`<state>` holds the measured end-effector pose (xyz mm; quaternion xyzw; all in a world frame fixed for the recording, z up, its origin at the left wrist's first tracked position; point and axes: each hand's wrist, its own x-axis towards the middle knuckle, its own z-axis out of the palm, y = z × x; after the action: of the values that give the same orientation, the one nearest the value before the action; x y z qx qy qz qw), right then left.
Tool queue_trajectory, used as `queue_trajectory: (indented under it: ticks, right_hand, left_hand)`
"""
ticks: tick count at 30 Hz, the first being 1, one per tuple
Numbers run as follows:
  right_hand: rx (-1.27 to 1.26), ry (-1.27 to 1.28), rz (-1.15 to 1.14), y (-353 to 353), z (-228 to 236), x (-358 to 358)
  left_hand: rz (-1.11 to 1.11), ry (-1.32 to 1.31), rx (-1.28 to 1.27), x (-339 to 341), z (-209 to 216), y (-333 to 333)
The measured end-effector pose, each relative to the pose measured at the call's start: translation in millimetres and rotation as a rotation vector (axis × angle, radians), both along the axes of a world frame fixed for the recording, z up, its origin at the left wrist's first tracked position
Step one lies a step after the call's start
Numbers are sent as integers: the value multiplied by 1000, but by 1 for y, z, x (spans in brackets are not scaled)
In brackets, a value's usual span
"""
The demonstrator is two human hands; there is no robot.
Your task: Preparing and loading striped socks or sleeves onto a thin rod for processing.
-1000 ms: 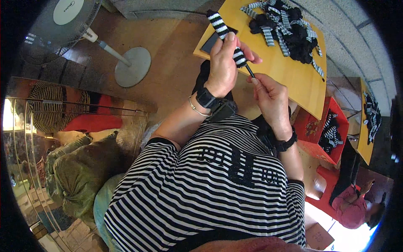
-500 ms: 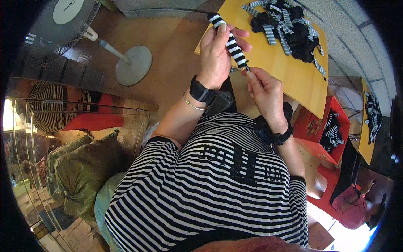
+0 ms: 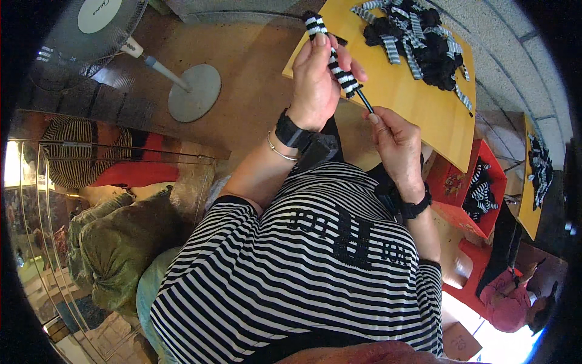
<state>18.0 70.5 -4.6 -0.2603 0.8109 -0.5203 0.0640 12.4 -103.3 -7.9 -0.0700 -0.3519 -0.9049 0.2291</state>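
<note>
My left hand [image 3: 318,85] grips a black-and-white striped fabric tube [image 3: 332,56], held up over the edge of a yellow board [image 3: 418,100]. A thin dark rod [image 3: 364,100] sticks out of the tube's lower end. My right hand [image 3: 394,142] pinches that rod's end just below the tube. Both wrists carry dark bands. A pile of striped and black fabric pieces [image 3: 418,36] lies on the far part of the board.
A standing fan [image 3: 109,24] with a round base [image 3: 194,92] is on the brown floor at left. A red box [image 3: 470,191] with striped pieces sits at right, beside a second yellow board [image 3: 533,176]. A person in pink [image 3: 509,297] is at lower right. Olive bags [image 3: 115,242] lie at left.
Both hands have risen toward the board with the striped tube. The tube has slid further up, and more of the dark rod shows between the hands.
</note>
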Motion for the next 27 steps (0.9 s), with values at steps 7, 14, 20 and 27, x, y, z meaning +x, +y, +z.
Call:
queue_trajectory:
  ticks: [7, 14, 20, 27]
  right_hand:
    - [2, 181, -26, -15, 1, 5]
    - [-6, 137, -46, -29, 6, 5]
    - [-110, 266, -65, -42, -2, 0]
    - [-119, 166, -12, -33, 4, -13]
  left_hand:
    - [227, -95, -88, 2, 1, 16]
    - [273, -79, -128, 5, 6, 20]
    - [212, -40, -125, 14, 5, 37]
    - [-17, 56, -6, 6, 1, 14]
